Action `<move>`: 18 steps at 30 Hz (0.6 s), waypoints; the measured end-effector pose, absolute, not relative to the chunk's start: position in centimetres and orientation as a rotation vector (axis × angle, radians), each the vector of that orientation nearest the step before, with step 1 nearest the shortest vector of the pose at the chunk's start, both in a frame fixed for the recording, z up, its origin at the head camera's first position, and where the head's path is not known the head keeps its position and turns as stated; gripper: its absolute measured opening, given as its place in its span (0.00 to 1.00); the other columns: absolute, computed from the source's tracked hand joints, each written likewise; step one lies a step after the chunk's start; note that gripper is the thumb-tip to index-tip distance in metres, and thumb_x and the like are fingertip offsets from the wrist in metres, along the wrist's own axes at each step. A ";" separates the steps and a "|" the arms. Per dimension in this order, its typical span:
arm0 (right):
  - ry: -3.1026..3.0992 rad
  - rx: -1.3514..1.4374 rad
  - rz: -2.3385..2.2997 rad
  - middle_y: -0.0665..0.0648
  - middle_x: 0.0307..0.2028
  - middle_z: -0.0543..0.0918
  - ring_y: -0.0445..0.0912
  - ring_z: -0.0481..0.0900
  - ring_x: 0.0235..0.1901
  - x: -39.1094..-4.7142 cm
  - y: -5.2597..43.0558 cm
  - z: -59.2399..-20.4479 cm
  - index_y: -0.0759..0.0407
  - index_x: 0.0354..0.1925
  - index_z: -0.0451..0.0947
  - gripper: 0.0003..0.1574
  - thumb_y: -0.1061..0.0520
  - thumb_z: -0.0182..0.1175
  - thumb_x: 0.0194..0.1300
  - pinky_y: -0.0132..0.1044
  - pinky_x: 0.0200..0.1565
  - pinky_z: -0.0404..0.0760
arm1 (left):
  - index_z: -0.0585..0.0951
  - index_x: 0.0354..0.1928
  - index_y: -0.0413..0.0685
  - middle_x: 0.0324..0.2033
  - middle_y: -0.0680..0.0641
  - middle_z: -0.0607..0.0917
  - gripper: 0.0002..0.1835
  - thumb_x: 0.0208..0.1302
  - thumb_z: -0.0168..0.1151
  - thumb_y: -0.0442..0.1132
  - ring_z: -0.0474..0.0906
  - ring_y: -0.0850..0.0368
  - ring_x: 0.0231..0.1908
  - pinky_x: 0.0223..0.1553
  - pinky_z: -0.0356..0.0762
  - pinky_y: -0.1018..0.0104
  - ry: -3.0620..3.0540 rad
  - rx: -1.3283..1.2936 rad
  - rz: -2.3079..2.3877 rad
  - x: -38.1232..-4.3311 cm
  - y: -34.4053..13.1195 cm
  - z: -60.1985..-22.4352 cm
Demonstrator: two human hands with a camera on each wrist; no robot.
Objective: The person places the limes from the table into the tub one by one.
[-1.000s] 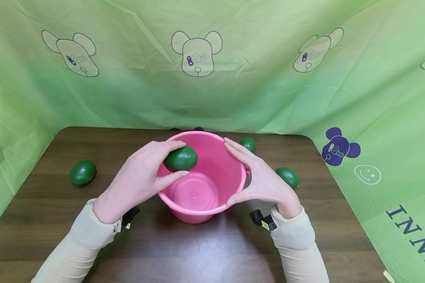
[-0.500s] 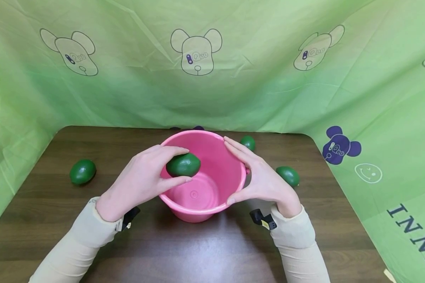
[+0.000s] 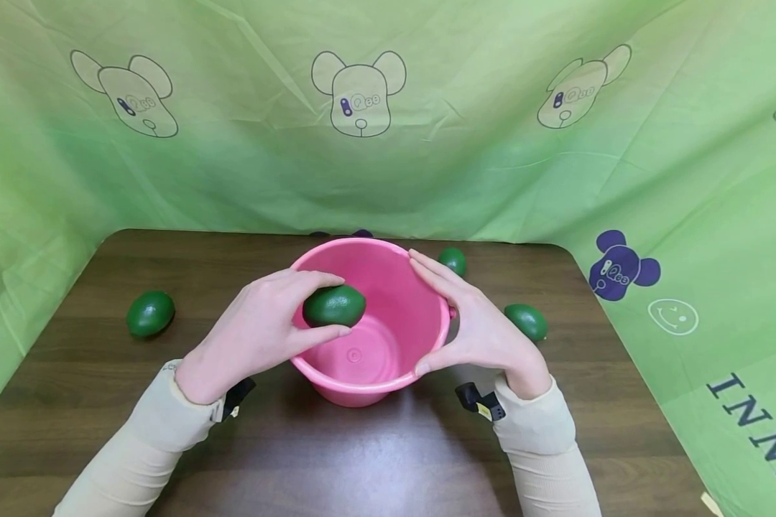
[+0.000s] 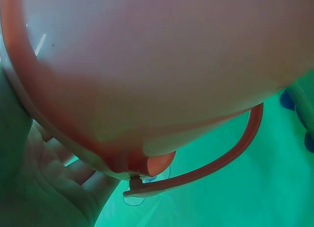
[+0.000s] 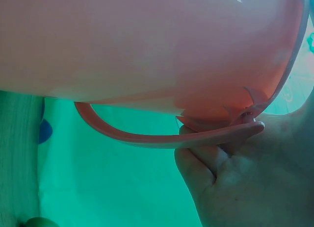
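My left hand (image 3: pixel 252 334) pinches a glossy dark green oval fruit (image 3: pixel 334 306) between thumb and fingers, over the inside of a pink bucket (image 3: pixel 362 388). At the bucket's right side, my right hand (image 3: pixel 475 330) holds the rim, fingertips at the far part and thumb at the near part. In the left wrist view the bucket wall (image 4: pixel 162 65) fills most of the picture and hides the fruit. The right wrist view shows the curved bucket handle (image 5: pixel 147 140) hanging outside, by the curled fingers (image 5: pixel 196 170).
A similar green fruit (image 3: pixel 151 314) lies on the left of the brown wooden table (image 3: pixel 388 459). Two more, a far fruit (image 3: pixel 453 261) and a nearer fruit (image 3: pixel 526 322), rest right of the bucket. Behind hangs a green curtain (image 3: pixel 453 179) printed with bear faces.
The left hand has moved slightly right and down with the fruit, lower over the bucket's opening. The right hand and the bucket have stayed in place.
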State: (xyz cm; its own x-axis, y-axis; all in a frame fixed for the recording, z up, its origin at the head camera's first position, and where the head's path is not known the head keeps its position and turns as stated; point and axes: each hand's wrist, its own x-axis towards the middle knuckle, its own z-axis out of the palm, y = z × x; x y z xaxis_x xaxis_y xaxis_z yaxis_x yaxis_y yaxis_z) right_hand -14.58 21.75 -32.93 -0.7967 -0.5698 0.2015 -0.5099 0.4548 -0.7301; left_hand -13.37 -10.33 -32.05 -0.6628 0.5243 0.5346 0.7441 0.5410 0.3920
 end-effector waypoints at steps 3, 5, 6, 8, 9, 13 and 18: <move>2.612 -0.970 -1.279 0.46 0.79 0.52 0.42 0.55 0.74 -14.6 21.7 -32.9 0.43 0.81 0.54 0.81 0.46 0.88 0.35 0.49 0.59 0.76 | 0.84 0.55 0.52 0.45 0.57 0.85 0.30 0.53 0.80 0.56 0.81 0.62 0.42 0.45 0.81 0.62 -2.440 -1.041 -0.874 -13.4 -10.4 -32.1; 2.613 -0.970 -1.277 0.45 0.79 0.52 0.42 0.55 0.74 -14.6 21.7 -32.9 0.43 0.81 0.54 0.81 0.46 0.89 0.35 0.49 0.60 0.76 | 0.84 0.55 0.53 0.45 0.57 0.85 0.30 0.53 0.80 0.56 0.81 0.62 0.42 0.45 0.81 0.62 -2.445 -1.040 -0.878 -13.4 -10.4 -32.1; 2.614 -0.971 -1.276 0.45 0.79 0.52 0.42 0.55 0.74 -14.6 21.7 -32.9 0.44 0.81 0.54 0.81 0.47 0.89 0.34 0.49 0.60 0.76 | 0.84 0.55 0.52 0.45 0.57 0.85 0.30 0.53 0.80 0.56 0.81 0.62 0.43 0.45 0.81 0.62 -2.447 -1.042 -0.883 -13.5 -10.4 -32.1; 2.619 -0.973 -1.269 0.43 0.79 0.52 0.42 0.55 0.74 -14.5 21.7 -32.9 0.44 0.81 0.54 0.82 0.50 0.89 0.34 0.49 0.60 0.75 | 0.83 0.57 0.52 0.47 0.56 0.85 0.32 0.53 0.80 0.57 0.81 0.61 0.44 0.47 0.81 0.61 -2.450 -1.044 -0.882 -13.5 -10.4 -32.1; 2.623 -0.976 -1.264 0.42 0.79 0.51 0.42 0.55 0.74 -14.5 21.7 -32.9 0.44 0.81 0.54 0.82 0.51 0.89 0.33 0.49 0.61 0.75 | 0.83 0.58 0.51 0.48 0.56 0.85 0.33 0.53 0.80 0.57 0.81 0.60 0.45 0.48 0.81 0.61 -2.448 -1.046 -0.880 -13.5 -10.4 -32.1; 2.638 -0.993 -1.243 0.41 0.79 0.50 0.42 0.55 0.74 -14.5 21.7 -32.8 0.45 0.81 0.53 0.83 0.52 0.90 0.32 0.48 0.62 0.73 | 0.81 0.62 0.50 0.52 0.53 0.85 0.37 0.53 0.79 0.60 0.81 0.58 0.50 0.51 0.80 0.59 -2.434 -1.050 -0.866 -13.6 -10.5 -32.2; 2.640 -1.008 -1.241 0.43 0.79 0.51 0.43 0.53 0.75 -14.5 21.7 -32.8 0.46 0.81 0.54 0.83 0.51 0.90 0.32 0.52 0.64 0.71 | 0.80 0.63 0.49 0.55 0.52 0.84 0.37 0.55 0.77 0.60 0.79 0.56 0.55 0.55 0.78 0.57 -2.411 -1.052 -0.854 -13.6 -10.6 -32.3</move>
State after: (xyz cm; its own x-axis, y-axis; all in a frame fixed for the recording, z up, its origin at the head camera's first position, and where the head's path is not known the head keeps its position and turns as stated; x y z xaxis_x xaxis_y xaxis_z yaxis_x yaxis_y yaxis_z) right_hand -14.49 21.69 -32.77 -0.7855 -0.5802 0.2153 -0.5360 0.4640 -0.7052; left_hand -13.64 -10.58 -32.32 -0.6509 0.5268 0.5466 0.7535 0.5364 0.3802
